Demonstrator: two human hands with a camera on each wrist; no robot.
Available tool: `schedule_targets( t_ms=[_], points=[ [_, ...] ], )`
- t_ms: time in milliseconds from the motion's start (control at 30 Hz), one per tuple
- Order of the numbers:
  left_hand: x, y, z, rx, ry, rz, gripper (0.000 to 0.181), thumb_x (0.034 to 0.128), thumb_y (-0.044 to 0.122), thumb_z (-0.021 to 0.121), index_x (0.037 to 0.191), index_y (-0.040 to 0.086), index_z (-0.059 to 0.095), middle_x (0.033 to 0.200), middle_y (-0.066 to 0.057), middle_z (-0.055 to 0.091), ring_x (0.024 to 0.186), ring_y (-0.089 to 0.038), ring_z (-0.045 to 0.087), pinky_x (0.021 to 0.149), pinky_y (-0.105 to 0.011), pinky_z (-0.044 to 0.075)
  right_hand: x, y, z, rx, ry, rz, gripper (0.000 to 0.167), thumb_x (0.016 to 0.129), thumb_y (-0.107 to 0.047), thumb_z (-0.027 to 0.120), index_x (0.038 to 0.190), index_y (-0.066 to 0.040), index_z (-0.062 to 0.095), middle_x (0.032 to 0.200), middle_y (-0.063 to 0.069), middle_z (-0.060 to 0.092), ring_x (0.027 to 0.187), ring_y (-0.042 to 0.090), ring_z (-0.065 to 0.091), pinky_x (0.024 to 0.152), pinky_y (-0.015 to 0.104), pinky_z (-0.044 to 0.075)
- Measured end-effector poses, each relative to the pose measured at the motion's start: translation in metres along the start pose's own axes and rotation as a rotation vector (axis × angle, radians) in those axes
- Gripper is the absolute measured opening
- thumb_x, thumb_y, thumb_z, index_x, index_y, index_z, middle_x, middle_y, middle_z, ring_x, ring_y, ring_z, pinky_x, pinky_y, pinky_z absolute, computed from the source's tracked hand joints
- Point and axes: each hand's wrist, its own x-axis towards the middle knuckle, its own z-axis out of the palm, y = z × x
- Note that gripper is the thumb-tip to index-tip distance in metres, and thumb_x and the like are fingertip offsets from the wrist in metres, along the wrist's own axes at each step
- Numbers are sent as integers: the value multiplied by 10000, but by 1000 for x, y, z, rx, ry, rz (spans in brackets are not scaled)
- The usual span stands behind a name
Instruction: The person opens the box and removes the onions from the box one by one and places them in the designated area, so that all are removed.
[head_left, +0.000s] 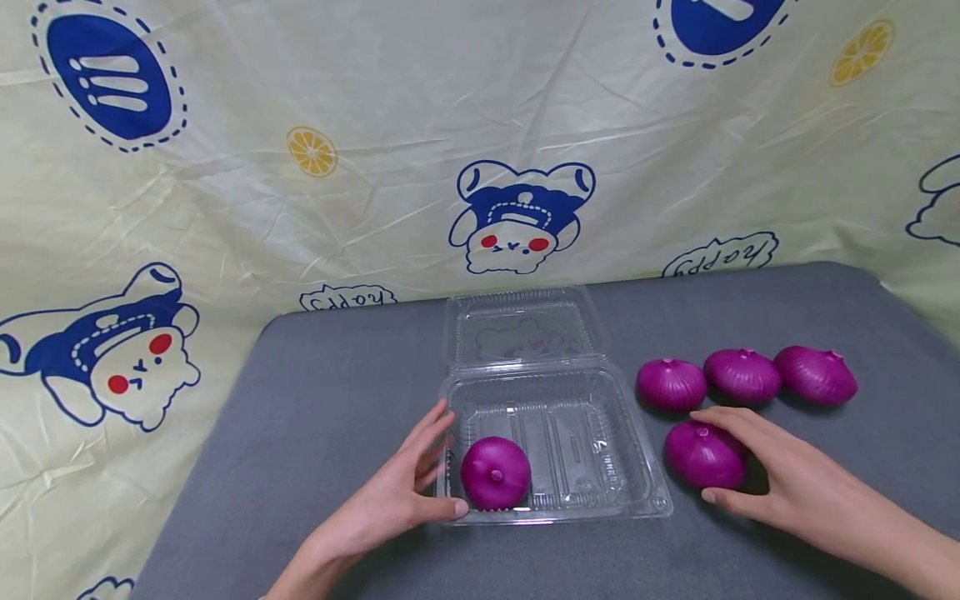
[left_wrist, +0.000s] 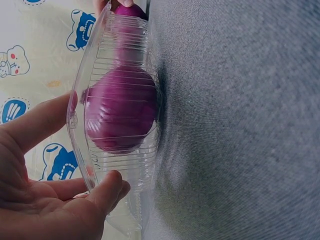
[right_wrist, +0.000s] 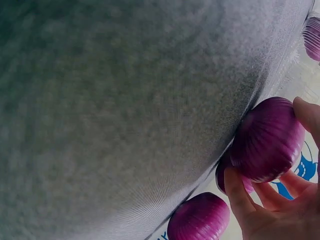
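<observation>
My right hand (head_left: 772,467) curves round a purple-red onion (head_left: 703,455) on the grey table, thumb on its near side and fingers over the far side. In the right wrist view the thumb and a fingertip touch this onion (right_wrist: 270,140). At the front left corner of a clear plastic container (head_left: 637,492), my left hand (head_left: 397,492) rests against the rim with spread, relaxed fingers. Another onion (head_left: 496,473) sits inside that corner, its stem end up. The left wrist view shows this onion (left_wrist: 122,110) through the ribbed wall.
Three more onions stand in a row behind my right hand: a left one (head_left: 671,384), a middle one (head_left: 742,375) and a right one (head_left: 816,376). The container's hinged lid (head_left: 525,329) lies folded back. A printed cloth (head_left: 390,208) hangs behind the table (head_left: 337,400).
</observation>
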Motion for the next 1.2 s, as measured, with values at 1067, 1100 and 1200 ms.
schedule_targets(
  t_ms=[1067, 1100, 1200],
  points=[
    [1, -1, 0, 12, 3, 20, 981, 813, 11, 772, 1577, 122, 165, 1637, 29, 22, 1471, -322, 154, 1149, -385, 258, 36, -63, -3, 26, 32, -197, 743, 710, -320, 883, 1372, -278, 548, 1384, -96, 502, 1264, 84, 433, 1043, 45, 228],
    [1, -1, 0, 13, 3, 21, 983, 813, 12, 772, 1577, 122, 164, 1637, 28, 21, 1471, -322, 155, 1150, -385, 258, 37, -66, -1, 36, 21, -203, 731, 726, -317, 874, 1377, -283, 542, 1389, -101, 497, 1267, 83, 433, 1042, 50, 238],
    [1, -1, 0, 15, 4, 20, 984, 813, 17, 775, 1577, 126, 164, 1637, 22, 23, 1469, -322, 162, 1149, -389, 259, 42, -76, 4, 67, -14, -205, 695, 770, -328, 848, 1386, -312, 528, 1397, -134, 484, 1264, 63, 432, 1024, 106, 339]
  ],
)
